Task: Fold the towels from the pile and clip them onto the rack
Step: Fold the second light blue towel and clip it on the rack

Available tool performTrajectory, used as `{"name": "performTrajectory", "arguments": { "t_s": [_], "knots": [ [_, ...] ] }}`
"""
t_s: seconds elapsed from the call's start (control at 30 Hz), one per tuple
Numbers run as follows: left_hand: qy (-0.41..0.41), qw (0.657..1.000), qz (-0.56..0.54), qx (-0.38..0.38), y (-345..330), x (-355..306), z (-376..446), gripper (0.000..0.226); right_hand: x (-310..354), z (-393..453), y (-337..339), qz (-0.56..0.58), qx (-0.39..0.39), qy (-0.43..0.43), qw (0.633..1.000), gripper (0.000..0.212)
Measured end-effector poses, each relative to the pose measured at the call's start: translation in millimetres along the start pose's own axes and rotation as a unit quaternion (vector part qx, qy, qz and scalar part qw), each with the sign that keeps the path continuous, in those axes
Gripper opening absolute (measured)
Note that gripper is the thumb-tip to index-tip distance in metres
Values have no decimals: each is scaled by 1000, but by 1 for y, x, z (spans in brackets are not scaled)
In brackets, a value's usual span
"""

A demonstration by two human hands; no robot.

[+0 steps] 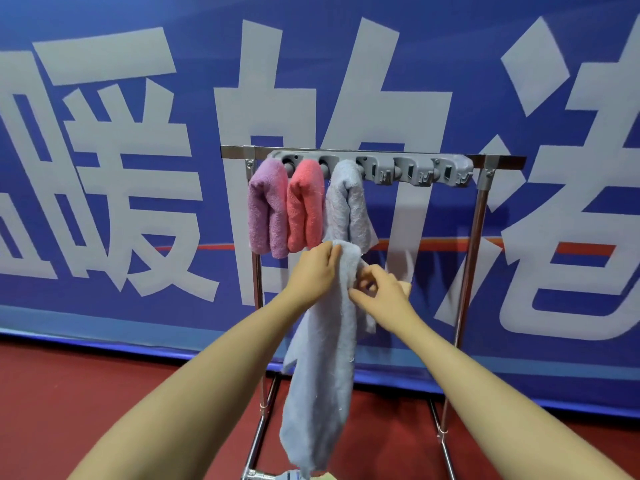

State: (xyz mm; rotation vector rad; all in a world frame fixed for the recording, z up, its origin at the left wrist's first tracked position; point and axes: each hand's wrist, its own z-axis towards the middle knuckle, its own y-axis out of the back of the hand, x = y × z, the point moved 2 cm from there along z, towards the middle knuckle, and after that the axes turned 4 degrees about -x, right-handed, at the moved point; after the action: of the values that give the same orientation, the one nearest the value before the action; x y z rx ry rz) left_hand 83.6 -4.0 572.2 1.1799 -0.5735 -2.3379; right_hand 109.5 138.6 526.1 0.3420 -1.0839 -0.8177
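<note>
A blue banner point(104, 168) with huge pale characters fills the background, standing on a dark red floor point(86, 393). In front of it, the left hand point(311, 271) grips the top of a pale blue towel point(322, 375), fingers curled over its upper edge, while the right hand point(377, 289) pinches the same towel just beside it, thumb and fingertips closed on a fold of the cloth. The towel hangs down long and loose between the two forearms, its lower end near the bottom edge of the view, and is held just below the towels already hanging — close to them, though whether it touches them cannot be told. Above the hands stands a metal rack point(478, 237) with shiny upright poles and a top bar, which carries a grey plastic clip strip point(415, 168). Three folded towels hang side by side from the left part of the strip: a purple towel point(266, 209) at the far left, a pink towel point(304, 206) touching it, and a light grey-blue towel point(346, 202) next to that. The clips to the right of these hold nothing. At the very bottom of the view, by the foot of the rack, a small bit of coloured cloth shows — too little to identify.
</note>
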Motion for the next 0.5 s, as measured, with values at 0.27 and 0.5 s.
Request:
{"name": "performTrajectory", "arguments": {
  "t_s": [0.27, 0.5],
  "knots": [
    [12, 1000, -1, 14, 15, 3, 1, 43, 11, 2, -4, 102, -25, -22, 994, 12],
    [-27, 983, 172, -63, 23, 4, -3, 37, 24, -2, 1, 142, -71, -17, 987, 15]
  ]
}}
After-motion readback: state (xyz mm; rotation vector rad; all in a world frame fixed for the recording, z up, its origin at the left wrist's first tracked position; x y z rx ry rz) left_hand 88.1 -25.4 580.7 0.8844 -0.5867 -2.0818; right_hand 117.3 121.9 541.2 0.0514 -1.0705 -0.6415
